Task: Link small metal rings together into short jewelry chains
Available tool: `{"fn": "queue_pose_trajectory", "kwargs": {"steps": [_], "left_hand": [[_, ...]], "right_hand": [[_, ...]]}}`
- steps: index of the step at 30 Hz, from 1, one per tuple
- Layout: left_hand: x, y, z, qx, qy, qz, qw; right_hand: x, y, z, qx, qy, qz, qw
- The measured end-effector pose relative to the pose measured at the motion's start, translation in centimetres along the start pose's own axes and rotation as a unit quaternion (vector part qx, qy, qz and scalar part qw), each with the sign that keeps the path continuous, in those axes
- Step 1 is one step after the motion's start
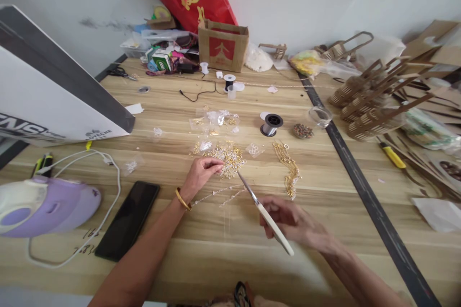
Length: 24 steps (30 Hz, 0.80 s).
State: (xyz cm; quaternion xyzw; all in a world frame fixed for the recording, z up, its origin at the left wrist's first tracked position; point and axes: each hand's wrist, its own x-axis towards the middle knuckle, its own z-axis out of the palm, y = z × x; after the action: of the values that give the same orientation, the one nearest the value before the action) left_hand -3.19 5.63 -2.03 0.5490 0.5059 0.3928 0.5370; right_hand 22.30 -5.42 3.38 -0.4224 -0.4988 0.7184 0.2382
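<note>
My left hand (202, 172), with a gold bangle (183, 199) at the wrist, is at the lower left edge of a pile of small gold and silver charms (232, 156). Its thumb and fingers are pinched together; whatever is between them is too small to make out. My right hand (288, 220) is wrapped round slim pliers (273, 225) with white handles, seen edge-on. Their metal tip points at the pile's lower edge. A thin chain with small beads (212, 194) lies on the table just below my left hand. Several gold chains (288, 168) lie to the right.
Near the pile are a wire spool (272, 125), a dish of beads (303, 130) and small plastic bags (255, 149). At left lie a black phone (127, 220), a purple-and-white device (54, 206) and a large box (65, 91). Wooden baskets (374, 100) stand right; a paper bag (223, 48) behind.
</note>
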Motion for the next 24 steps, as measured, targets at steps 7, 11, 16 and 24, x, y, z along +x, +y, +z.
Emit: {"fn": "queue_pose_trajectory", "kwargs": {"steps": [7,11,16,24], "left_hand": [[0.1,0.2,0.1,-0.028,0.017,-0.021,0.999],[0.2,-0.2,-0.1,-0.029,0.028,-0.009,0.999],[0.3,-0.5,-0.2,-0.023,0.031,0.003,0.999],[0.3,-0.4,-0.1,-0.036,0.037,-0.003,0.999]], "right_hand": [[4.1,1.1,1.0,0.191,-0.013,0.014,0.981],[5.0,2.0,1.1,0.297,-0.061,0.035,0.952],[5.7,2.3,1.3,0.346,-0.079,0.03,0.934],[6.8,2.4,1.5,0.371,-0.087,0.037,0.924]]}}
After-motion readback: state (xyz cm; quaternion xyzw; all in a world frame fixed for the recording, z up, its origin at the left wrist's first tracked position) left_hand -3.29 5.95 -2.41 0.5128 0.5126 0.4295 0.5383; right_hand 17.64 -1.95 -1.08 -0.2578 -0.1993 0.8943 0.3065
